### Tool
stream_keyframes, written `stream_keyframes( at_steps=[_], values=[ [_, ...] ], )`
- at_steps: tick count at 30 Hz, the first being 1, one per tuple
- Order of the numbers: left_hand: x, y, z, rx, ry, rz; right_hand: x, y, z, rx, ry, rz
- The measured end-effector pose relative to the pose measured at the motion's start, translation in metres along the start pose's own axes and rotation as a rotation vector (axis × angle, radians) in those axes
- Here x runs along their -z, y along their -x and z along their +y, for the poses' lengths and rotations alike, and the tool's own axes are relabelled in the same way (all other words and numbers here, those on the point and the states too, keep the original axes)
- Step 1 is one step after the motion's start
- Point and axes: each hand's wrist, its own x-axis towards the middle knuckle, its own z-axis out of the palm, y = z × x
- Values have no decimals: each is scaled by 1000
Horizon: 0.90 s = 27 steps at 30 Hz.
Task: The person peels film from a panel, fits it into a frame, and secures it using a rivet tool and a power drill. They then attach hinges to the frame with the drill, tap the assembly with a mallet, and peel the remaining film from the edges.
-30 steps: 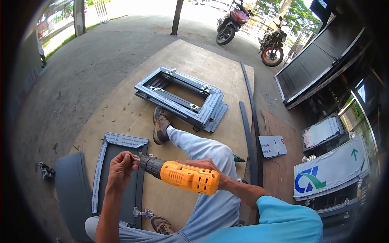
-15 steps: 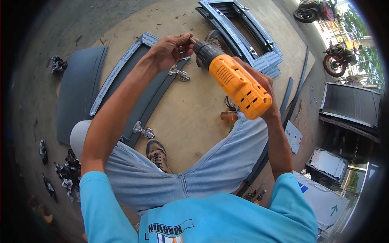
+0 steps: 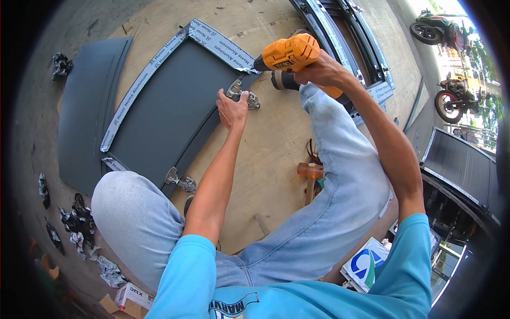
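1. The hinge (image 3: pixel 234 90) is sitting on the panel's (image 3: pixel 170 95) edge, right at the fingertips of our left hand (image 3: pixel 232 112).
2. We are gripping the drill (image 3: pixel 289 52) in our right hand (image 3: pixel 325 70), its nose pointing left near the panel's corner.
3. We are spreading left thumb and fingers about the hinge; whether they are pinching it, we cannot tell.
4. Our left arm is reaching forward; our right forearm is slanting inward.

Panel (image 3: pixel 170 101) on plywood board (image 3: pixel 265 138), between sheet (image 3: pixel 91 114) at left and mallet (image 3: pixel 310 170) at right
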Motion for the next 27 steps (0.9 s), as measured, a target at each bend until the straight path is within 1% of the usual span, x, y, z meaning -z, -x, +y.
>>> stream_keyframes(
  at_steps=[2,3,4,5,6,7,10,12,14,15,17,18,22,25,27],
  values=[
    [5,6,21,216,58,-144,-14,-20,5,-42,-6,-29],
    [2,8,26,224,52,-148,-19,-29,7,-67,-2,-34],
    [0,9,33,264,3,-215,-25,-35,9,0,43,-20],
    [-3,9,35,304,-46,-284,-29,-39,10,-2,38,-24],
    [-2,11,33,329,20,-235,-34,-42,11,15,84,-24],
    [-3,9,31,331,17,-238,-37,-45,11,36,133,-23],
    [-6,9,25,330,-7,-227,-40,-49,1,42,129,-69],
    [-7,9,20,225,26,-247,-40,-50,-8,35,125,-93],
    [-7,7,17,188,26,-249,-40,-49,-16,-24,244,-127],
    [-6,5,18,151,26,-250,-42,-49,-14,-24,246,-124],
    [-6,4,21,153,29,-246,-49,-51,-12,0,380,-62],
    [-5,6,22,162,27,-250,-48,-51,-14,-51,379,-98],
    [-5,4,19,169,42,-252,-48,-52,-10,-51,351,-83],
    [-5,-2,17,203,46,-293,-49,-54,-9,-46,337,-112],
    [-5,-2,16,206,47,-294,-51,-55,-9,-9,340,-97]
  ],
)
